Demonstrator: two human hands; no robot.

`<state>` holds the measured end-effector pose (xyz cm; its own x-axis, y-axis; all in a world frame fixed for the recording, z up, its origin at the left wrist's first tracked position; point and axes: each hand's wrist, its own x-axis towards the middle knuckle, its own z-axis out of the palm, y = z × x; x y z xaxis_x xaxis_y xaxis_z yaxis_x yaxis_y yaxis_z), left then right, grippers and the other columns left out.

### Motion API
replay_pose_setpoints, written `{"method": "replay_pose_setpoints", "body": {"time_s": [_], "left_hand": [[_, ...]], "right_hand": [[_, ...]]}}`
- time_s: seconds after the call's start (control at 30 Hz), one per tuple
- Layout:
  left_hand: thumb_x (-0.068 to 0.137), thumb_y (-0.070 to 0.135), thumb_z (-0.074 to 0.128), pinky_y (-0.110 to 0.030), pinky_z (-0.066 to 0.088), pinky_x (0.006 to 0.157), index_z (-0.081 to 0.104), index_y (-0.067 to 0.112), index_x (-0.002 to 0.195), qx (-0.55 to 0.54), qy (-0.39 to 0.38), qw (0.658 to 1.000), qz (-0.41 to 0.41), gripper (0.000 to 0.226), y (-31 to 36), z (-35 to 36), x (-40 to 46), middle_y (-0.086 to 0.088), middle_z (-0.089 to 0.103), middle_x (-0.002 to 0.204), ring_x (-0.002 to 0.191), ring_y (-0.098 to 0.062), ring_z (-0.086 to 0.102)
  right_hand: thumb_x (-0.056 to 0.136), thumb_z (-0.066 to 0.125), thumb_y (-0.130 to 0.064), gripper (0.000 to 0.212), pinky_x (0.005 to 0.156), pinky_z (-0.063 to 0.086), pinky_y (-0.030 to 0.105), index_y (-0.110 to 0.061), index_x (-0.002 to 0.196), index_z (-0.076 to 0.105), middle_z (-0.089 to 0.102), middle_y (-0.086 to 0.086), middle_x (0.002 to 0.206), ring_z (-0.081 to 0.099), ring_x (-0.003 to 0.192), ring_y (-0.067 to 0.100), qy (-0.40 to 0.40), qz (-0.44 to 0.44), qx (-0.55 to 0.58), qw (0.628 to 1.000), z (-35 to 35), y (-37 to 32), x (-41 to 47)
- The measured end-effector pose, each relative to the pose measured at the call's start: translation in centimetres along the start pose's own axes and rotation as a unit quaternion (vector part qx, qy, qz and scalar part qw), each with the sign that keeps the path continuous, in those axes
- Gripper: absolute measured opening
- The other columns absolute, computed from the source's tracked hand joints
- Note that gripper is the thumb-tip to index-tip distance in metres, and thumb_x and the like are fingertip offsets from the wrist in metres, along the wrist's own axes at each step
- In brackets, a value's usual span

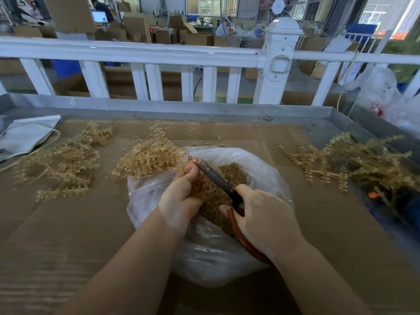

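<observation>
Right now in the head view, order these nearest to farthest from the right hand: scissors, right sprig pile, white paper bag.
1. scissors, gripped in the right hand.
2. right sprig pile, on the right side.
3. white paper bag, far left.

Your left hand point(181, 196) reaches forward, fingers curled, pinching a sprig point(154, 158). Your right hand point(266, 214) sits just beside it, knuckles up, gripping scissors point(216, 176). Both bare forearms converge from below.

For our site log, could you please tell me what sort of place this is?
Probably a factory workshop: stacked cardboard boxes, a big industrial fan, and plastic sprigs being snipped with scissors over a bag.
</observation>
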<state>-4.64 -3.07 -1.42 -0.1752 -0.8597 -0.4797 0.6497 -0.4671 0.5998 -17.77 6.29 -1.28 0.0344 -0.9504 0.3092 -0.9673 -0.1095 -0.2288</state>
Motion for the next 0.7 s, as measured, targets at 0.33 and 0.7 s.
{"method": "replay_pose_setpoints", "body": {"time_s": [0.33,0.7], "left_hand": [[0.092,0.014,0.056,-0.048,0.043,0.102,0.061,0.013,0.117,-0.029,0.003,1.000,-0.009,0.025,-0.2,0.0,0.6,-0.012,0.060,0.125,0.118,-0.029,0.057],[0.089,0.010,0.060,-0.039,0.057,0.068,0.062,0.014,0.081,-0.006,-0.005,1.000,0.007,0.009,-0.6,-0.3,1.2,-0.005,0.067,0.080,0.073,-0.020,0.066]], "right_hand": [[0.091,0.041,-0.060,0.032,0.054,0.026,0.019,-0.030,0.085,0.036,0.042,-0.012,0.066,0.042,0.062,0.007,-0.001,0.000,0.027,1.000,0.5,-0.8,0.4],[0.092,0.044,-0.057,0.029,0.060,0.038,0.017,-0.028,0.090,0.041,0.052,-0.010,0.072,0.052,0.066,0.008,-0.009,0.009,0.070,0.997,1.7,-0.4,1.0]]}}
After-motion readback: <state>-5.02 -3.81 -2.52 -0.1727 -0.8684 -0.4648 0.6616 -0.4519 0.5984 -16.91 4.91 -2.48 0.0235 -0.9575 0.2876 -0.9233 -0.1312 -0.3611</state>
